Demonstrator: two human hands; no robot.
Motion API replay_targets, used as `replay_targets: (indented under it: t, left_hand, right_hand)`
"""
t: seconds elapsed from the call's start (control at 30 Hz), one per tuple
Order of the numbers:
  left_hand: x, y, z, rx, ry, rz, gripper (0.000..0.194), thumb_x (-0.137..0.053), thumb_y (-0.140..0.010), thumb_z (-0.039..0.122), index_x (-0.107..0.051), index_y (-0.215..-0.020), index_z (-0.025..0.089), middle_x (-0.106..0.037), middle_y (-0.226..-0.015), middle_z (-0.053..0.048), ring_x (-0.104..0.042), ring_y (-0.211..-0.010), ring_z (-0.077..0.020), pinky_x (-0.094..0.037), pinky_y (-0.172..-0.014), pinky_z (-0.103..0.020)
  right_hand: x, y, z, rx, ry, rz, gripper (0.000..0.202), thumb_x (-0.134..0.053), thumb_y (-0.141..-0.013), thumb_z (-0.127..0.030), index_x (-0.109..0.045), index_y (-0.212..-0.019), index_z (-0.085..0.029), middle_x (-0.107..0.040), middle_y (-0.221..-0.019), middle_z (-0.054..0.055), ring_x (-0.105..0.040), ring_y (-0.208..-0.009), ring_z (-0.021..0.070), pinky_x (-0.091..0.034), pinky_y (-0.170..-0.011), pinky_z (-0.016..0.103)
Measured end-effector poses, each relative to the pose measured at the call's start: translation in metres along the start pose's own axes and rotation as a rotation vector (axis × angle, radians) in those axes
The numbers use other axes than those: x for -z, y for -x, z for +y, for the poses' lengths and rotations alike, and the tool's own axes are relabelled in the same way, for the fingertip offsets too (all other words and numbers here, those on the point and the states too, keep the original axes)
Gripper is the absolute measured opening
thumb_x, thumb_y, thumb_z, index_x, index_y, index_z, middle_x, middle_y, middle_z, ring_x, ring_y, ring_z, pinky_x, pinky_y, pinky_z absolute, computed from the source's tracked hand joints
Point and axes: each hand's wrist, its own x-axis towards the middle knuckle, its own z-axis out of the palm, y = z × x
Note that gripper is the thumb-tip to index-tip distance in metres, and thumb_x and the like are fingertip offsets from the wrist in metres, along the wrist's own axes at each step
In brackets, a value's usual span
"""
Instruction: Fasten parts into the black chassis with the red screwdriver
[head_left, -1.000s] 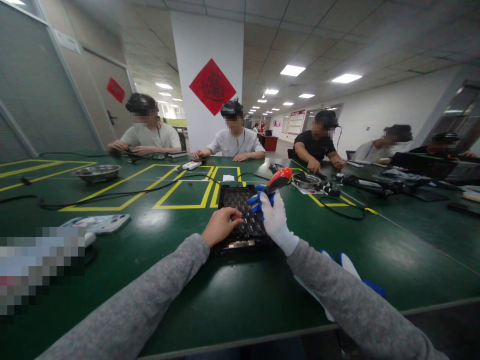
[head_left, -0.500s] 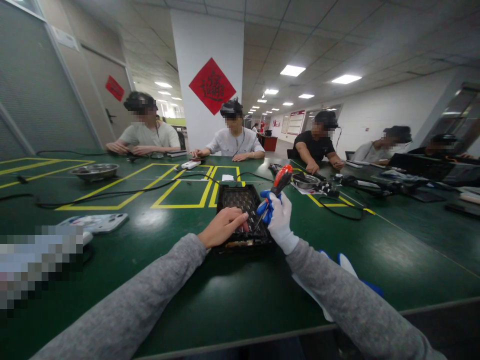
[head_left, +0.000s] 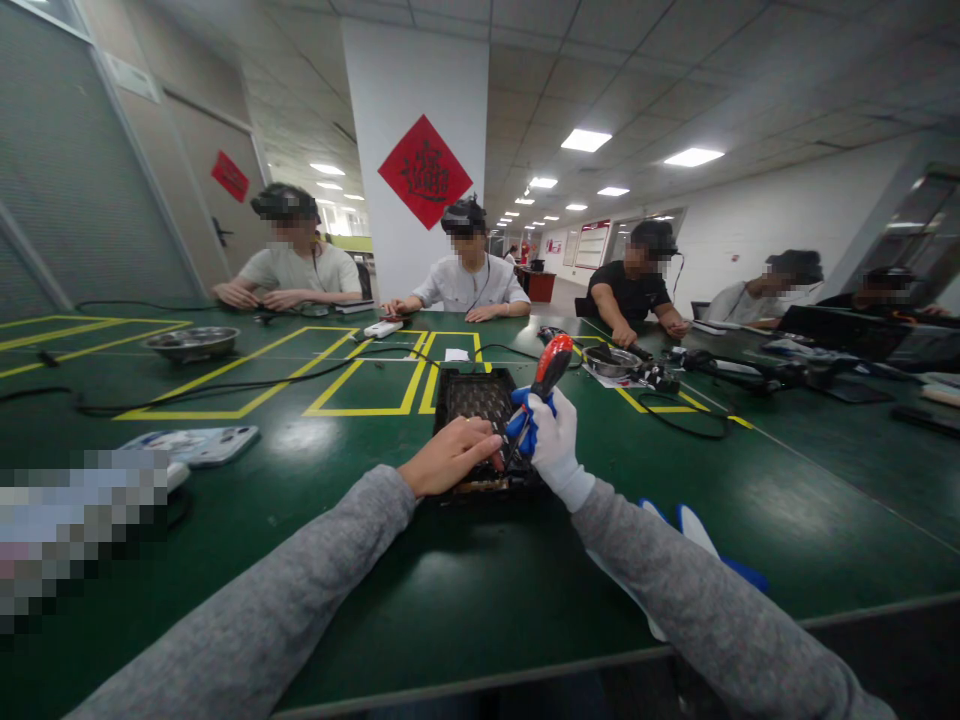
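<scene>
**Screwdriver slanting into the black case, bare fingers close by**

Your gloved right hand [head_left: 553,440] is closed around a red-and-black screwdriver [head_left: 553,362], handle up, shaft slanting down into the black case [head_left: 474,392]. The case lies on the green surface [head_left: 420,620] in front of you, its patterned inside facing up. Your bare left hand [head_left: 450,455] reaches over its near part, fingers bent loosely downward close to the shaft; whether they pinch anything, you cannot tell from here. The screwdriver's tip is too small and dark to make out.

For good work, bring the shaft square to whatever the tip meets, seat it fully before you turn, and press gently, since a tilted tip could slip. Brace the case by its edge, with your bare fingertips out of the tip's path.

As for writing, the large red diamond sign [head_left: 425,172] on the pillar carries dark, stylised Chinese lettering, too ornate to read for certain. The smaller red sign [head_left: 229,177] by the door and the framed wall board [head_left: 592,245] are too small to read. No brand is legible on the screwdriver, the case or the pale phone [head_left: 217,446] to your left.
</scene>
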Motion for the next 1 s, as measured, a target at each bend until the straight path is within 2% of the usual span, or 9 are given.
replay_targets:
  t: [0.27,0.5,1.0]
  left_hand:
    - [0.0003,0.0001,-0.0007,-0.02,-0.021,-0.023,0.059,-0.019,-0.091,0.045,-0.069,-0.077,0.018,-0.056,-0.08,-0.004,-0.049,-0.077,-0.0141,-0.033,-0.081,-0.027]
    - [-0.0001,-0.0009,-0.0003,-0.047,-0.051,-0.062,0.056,-0.021,-0.09,0.046,-0.069,-0.078,0.019,-0.057,-0.083,-0.005,-0.049,-0.079,-0.0153,-0.032,-0.081,-0.029]
    - [0.0006,-0.0006,0.0005,-0.064,-0.078,-0.064,0.056,-0.022,-0.091,0.044,-0.069,-0.077,0.018,-0.058,-0.082,-0.004,-0.049,-0.078,-0.0153,-0.032,-0.081,-0.029]
  right_hand:
    - [0.0,0.0,0.0033,0.007,0.03,0.0,0.029,-0.044,-0.079,-0.042,-0.056,-0.083,-0.016,-0.054,-0.051,-0.003,-0.045,-0.038,0.0082,-0.033,-0.037,0.019]
    - [-0.0001,-0.0009,0.0017,0.027,0.069,0.013,0.027,-0.046,-0.075,-0.04,-0.058,-0.08,-0.016,-0.053,-0.051,-0.002,-0.049,-0.043,0.0105,-0.037,-0.042,0.022]
    - [-0.0014,-0.0011,0.0014,0.026,0.053,0.036,0.028,-0.044,-0.077,-0.041,-0.057,-0.08,-0.015,-0.053,-0.05,-0.003,-0.047,-0.041,0.0093,-0.036,-0.041,0.021]
